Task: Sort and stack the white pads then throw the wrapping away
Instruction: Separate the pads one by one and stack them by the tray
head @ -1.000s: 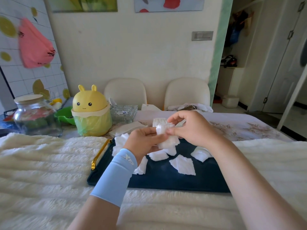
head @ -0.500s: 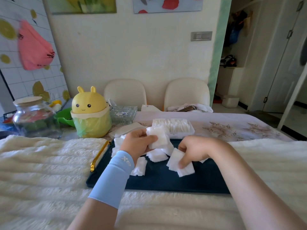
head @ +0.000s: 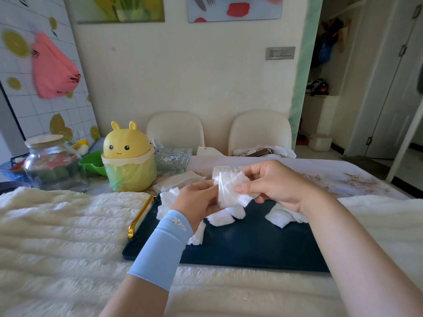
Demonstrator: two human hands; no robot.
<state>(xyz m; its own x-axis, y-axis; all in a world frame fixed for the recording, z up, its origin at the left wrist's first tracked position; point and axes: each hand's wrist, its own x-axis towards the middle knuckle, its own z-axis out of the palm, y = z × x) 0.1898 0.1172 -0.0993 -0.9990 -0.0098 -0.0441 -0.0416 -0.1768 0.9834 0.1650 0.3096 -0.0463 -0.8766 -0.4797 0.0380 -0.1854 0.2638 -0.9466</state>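
Observation:
Above a dark blue tray (head: 240,248) I hold a small stack of white pads (head: 229,191) between both hands. My left hand (head: 194,202), in a light blue sleeve, grips the stack's left side. My right hand (head: 274,181) pinches a pad against the stack's right side with thumb and fingers. Several loose white pads (head: 220,217) lie scattered on the tray under my hands, with more at the right (head: 280,217) and at the far left corner (head: 166,200). The clear package of pads behind is mostly hidden by my hands.
A yellow bunny-shaped bin (head: 129,159) with a green liner stands behind the tray's left corner. Left of it are a glass jar (head: 53,165) and a green bowl (head: 93,163). A glass dish (head: 172,160) and two cream chairs (head: 175,131) stand behind. A fluffy white blanket (head: 64,236) surrounds the tray.
My right hand has lifted a pad from the tray and brought it up against the stack in my left hand.

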